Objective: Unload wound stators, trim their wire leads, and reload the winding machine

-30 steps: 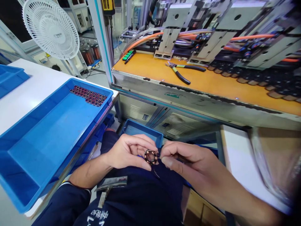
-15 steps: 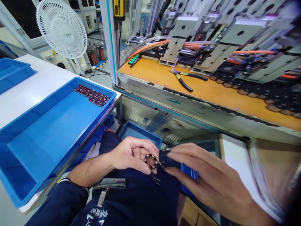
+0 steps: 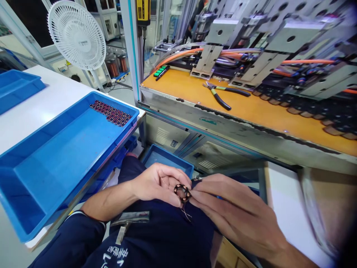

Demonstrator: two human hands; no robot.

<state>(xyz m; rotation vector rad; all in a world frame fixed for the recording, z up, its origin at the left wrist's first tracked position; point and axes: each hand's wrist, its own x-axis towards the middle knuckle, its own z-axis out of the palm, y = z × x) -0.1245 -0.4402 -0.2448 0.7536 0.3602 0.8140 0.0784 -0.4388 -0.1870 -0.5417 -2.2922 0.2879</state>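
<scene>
My left hand (image 3: 154,185) holds a small ring-shaped motor stator (image 3: 176,191) with copper windings, gripped at its edge between thumb and fingers above my lap. Thin copper lead wires (image 3: 186,213) hang below the ring, and another loops up by the left fingers. From the right, my right hand (image 3: 237,214) meets the ring's edge with thumb and fingertips pinched together on the wire ends there. Those fingertips cover the wires they hold.
On the left table, a large blue tray (image 3: 58,149) bears rows of small wound stators (image 3: 111,113) at its far end. Cutting pliers (image 3: 220,97) lie on the orange machine ledge (image 3: 181,83), near a row of dark round parts (image 3: 304,104). A white fan (image 3: 78,37) stands behind.
My right hand has moved left to the stator, its spread fingers closing on the wire ends at the ring's right side. The left hand keeps its hold on the stator.
</scene>
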